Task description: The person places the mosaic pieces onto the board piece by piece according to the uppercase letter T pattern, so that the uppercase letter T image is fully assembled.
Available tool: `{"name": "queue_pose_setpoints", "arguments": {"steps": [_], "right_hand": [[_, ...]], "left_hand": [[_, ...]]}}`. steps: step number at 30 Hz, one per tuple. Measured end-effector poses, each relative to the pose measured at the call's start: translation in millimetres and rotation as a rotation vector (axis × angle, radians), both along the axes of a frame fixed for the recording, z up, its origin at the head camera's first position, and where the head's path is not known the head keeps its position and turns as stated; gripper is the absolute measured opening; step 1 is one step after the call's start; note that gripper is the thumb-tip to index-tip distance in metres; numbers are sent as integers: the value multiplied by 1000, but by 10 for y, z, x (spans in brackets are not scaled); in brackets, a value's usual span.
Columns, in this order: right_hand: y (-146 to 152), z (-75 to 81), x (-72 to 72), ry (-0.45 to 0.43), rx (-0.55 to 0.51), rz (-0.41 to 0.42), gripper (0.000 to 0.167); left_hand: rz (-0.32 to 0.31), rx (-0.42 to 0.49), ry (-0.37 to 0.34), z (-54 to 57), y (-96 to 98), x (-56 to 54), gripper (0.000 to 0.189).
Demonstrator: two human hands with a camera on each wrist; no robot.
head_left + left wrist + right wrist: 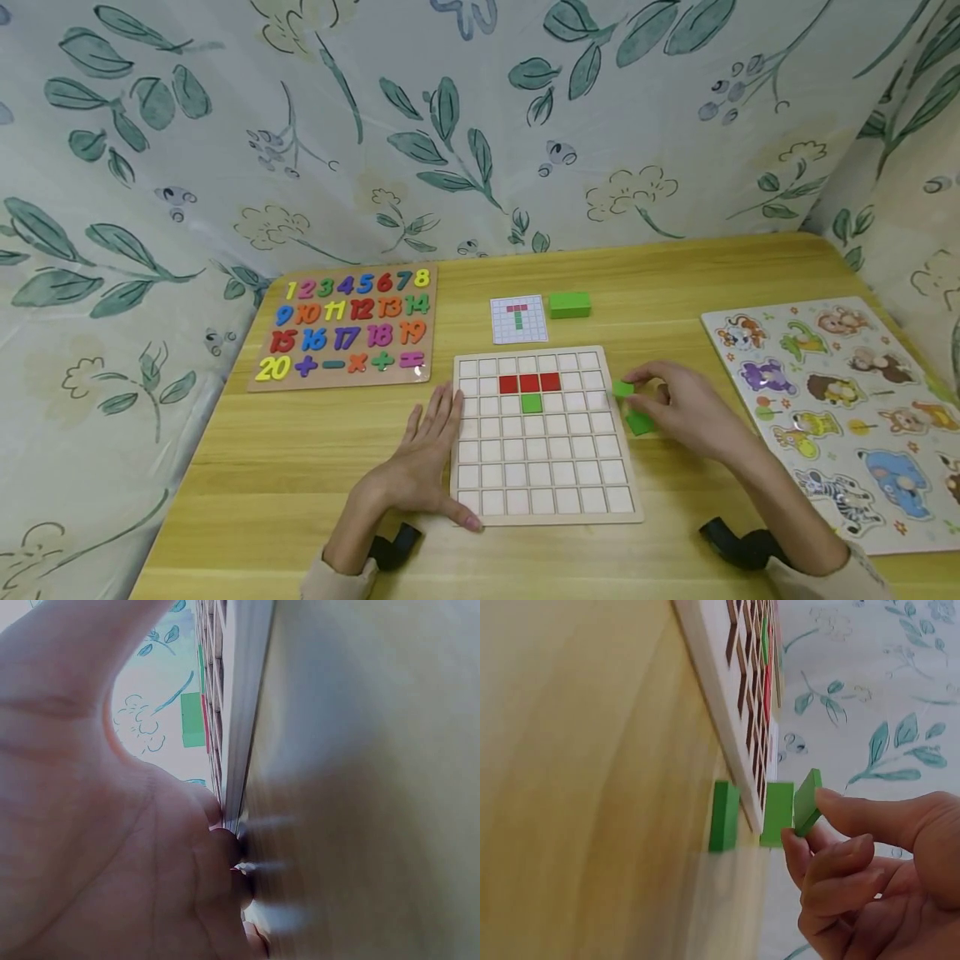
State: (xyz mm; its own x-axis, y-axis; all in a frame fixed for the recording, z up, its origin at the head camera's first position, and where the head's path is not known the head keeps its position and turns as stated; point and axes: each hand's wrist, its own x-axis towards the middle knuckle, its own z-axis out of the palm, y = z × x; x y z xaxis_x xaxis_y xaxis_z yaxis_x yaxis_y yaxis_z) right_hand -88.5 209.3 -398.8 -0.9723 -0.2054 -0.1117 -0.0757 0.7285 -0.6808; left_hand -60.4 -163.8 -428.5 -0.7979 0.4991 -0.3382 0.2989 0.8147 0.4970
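A white grid board (491, 476) with a pale wooden frame lies in front of me. Three red square tiles (529, 383) sit side by side in one row, with one green square tile (532, 403) below the middle one. My left hand (420, 458) rests along the board's left edge, fingers straight and thumb at the lower corner. Beside the right edge, my right hand (686, 408) pinches a green tile (808, 801) between thumb and finger, raised off the table. Another green tile (724, 816) lies on the table under that hand.
Behind the board lie a pattern card (519, 319) with a small T and a green block (570, 305), perhaps stacked tiles. A number puzzle (341, 329) is at the left, an animal puzzle (832, 417) at the right. A patterned cloth (450, 125) hangs behind the table.
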Motion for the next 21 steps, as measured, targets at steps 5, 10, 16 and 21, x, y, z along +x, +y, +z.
{"name": "queue_pose_setpoints", "arguments": {"steps": [5, 10, 16, 21], "right_hand": [[-230, 36, -56, 35, -41, 71, 22], [-467, 40, -97, 15, -84, 138, 20], [-714, -2, -116, 5, -110, 216, 19], [-848, -42, -107, 12, -93, 244, 18]], "left_hand": [[-8, -1, 4, -11, -9, -3, 161], [-12, 5, 6, -6, -13, -3, 161], [-21, 7, 15, 11, -8, -2, 161], [-16, 10, 10, 20, -3, -2, 160]]}}
